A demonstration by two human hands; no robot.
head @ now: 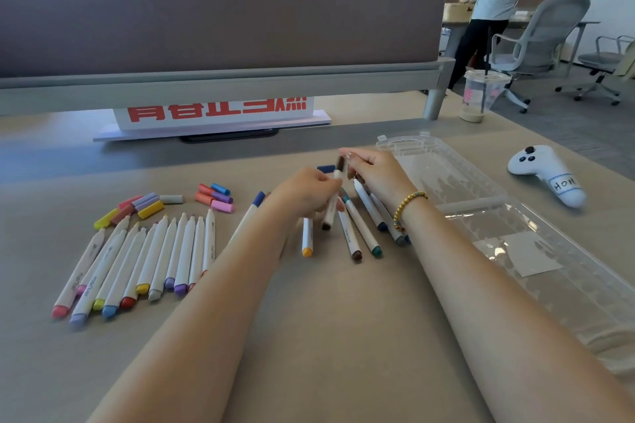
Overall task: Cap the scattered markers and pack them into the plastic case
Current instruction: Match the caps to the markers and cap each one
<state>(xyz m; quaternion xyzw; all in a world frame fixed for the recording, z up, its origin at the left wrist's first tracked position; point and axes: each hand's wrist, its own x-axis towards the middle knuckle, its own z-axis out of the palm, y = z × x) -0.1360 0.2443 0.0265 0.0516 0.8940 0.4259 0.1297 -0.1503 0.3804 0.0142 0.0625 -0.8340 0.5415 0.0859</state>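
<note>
My left hand [305,192] grips a white marker [330,209] with a dark brown end, held above the table. My right hand [372,168] pinches a dark brown cap [340,163] right at that marker's upper tip. Beneath the hands lie several capped markers [360,230]. A row of uncapped white markers [137,261] lies at the left, with a cluster of loose coloured caps [144,206] and another cluster of caps [216,197] behind it. One blue cap [325,168] sits by my right hand. The clear plastic case [508,233] lies open at the right.
A white game controller [546,172] lies right of the case. A plastic drink cup [479,96] stands at the back right near the desk divider [220,10]. A white sign [216,113] with red characters stands under the divider. A person and office chairs are beyond.
</note>
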